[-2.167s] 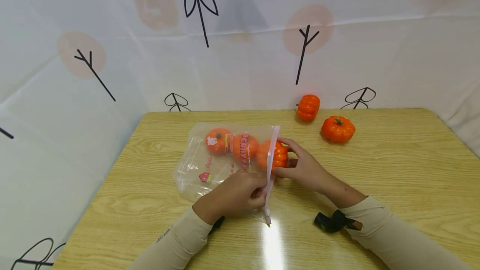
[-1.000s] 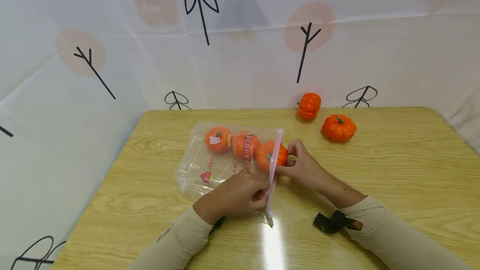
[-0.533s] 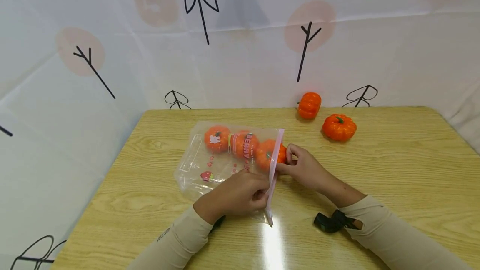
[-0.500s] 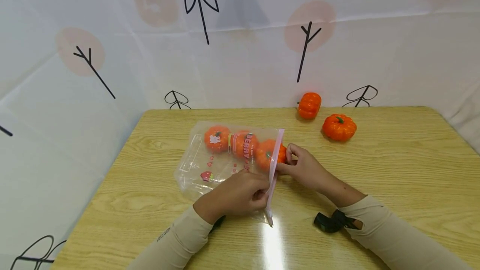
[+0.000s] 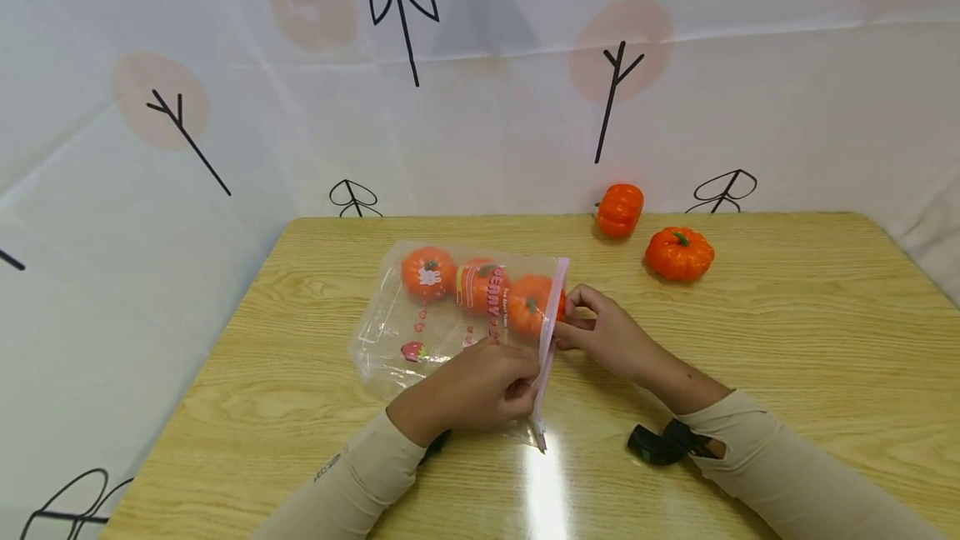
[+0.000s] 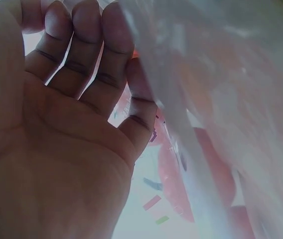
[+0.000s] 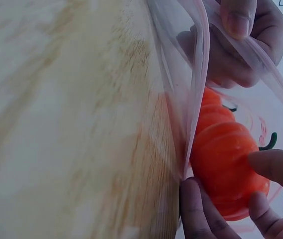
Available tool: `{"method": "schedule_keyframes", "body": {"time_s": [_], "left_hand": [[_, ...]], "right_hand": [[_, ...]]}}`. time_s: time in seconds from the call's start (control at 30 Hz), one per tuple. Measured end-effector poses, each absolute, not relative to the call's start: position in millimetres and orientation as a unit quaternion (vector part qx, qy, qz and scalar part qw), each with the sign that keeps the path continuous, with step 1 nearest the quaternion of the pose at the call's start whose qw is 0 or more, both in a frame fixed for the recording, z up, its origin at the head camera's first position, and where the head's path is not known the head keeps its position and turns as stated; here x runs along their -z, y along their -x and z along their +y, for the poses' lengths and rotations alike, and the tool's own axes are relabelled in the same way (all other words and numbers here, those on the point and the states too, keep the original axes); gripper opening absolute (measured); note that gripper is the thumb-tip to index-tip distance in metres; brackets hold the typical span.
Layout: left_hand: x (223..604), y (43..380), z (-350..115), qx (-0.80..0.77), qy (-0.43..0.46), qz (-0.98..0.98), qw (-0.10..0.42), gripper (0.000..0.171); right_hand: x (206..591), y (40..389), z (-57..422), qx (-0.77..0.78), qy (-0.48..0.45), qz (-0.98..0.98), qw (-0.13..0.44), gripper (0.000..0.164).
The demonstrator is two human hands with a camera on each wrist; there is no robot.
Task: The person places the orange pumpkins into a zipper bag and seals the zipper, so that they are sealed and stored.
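Observation:
A clear plastic zip bag with a pink zip edge lies on the table, its mouth facing right. Curled fingers of my left hand pinch its upper edge near the front, lifting the mouth apart, as the right wrist view shows. Two orange toy pumpkins sit deep inside. A third toy pumpkin, green-stemmed, lies mostly inside the mouth, its right end at the zip edge. My right hand has bent fingers and thumb around that end. In the left wrist view the bag's film hangs beside my left fingers.
Two more orange toy pumpkins stand at the back right: one tipped on its side near the table's far edge, one upright closer. A black strap piece hangs at my right wrist. White printed cloth rises behind the wooden table.
My right hand has pushed the third pumpkin left, farther into the bag, its fingers bending more. The inner pumpkins have shifted slightly left. My left hand keeps its pinch on the edge.

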State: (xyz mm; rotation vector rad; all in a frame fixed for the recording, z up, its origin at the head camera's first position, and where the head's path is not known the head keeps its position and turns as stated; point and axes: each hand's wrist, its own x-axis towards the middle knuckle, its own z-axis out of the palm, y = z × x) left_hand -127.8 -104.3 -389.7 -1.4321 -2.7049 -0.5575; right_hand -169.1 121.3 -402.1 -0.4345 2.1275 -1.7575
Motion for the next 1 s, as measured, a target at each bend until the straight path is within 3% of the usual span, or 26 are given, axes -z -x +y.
{"method": "schedule_keyframes", "body": {"time_s": [0.37,0.77,1.0], "left_hand": [[391.0,128.5,-103.8,0.182,0.468,-0.863,0.043,0.027],[388.2,127.9,-102.4,0.163,0.462,-0.861,0.136,0.027],[388.0,128.0,-102.1,0.159,0.463,-0.860,0.142,0.027]], "right_hand": [[403.4,170.3,123.3,0.607,0.165,0.756,0.183,0.026],[403.9,170.0,123.1,0.609,0.165,0.753,0.186,0.025],[403.2,169.9,122.9,0.599,0.165,0.761,0.186,0.025]]}}
